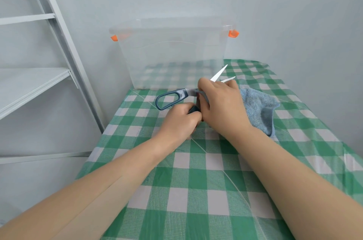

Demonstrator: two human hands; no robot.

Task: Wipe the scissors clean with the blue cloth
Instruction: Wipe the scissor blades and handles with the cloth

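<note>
A: Left hand (180,120), state?

B: Fingers curled tight round the lower handle of the scissors (182,93). That handle is mostly hidden inside the fist, with only a dark blue bit showing between the knuckles.

A: The other handle?

B: 1 dark blue loop, free, sticking out just beyond the left fingers on the side away from the right hand (222,106).

A: Right hand?

B: Fingers bent down and closed together over the scissors near the pivot, with the blue cloth (259,108) held under them. A thin strip of cloth shows below the fingertips against the metal. The rest of the cloth bunches out past the little-finger side of the hand and down onto the tablecloth (196,180).

A: Blades?

B: The 2 blades (219,72) are spread apart. They stick out beyond the right fingertips, pointing away from the person, tips bare and uncovered by cloth. Cannot tell how the thumb sits; it is hidden under the hand.

A: Hands relative to each other?

B: Touching, left knuckles against the right palm edge.

A: Surroundings?

B: A clear storage bin (172,53) with 2 orange latches (233,33) stands beyond the blade tips on the green check tablecloth. A white shelf frame (59,23) stands well apart from the left hand, off its outer side.
</note>
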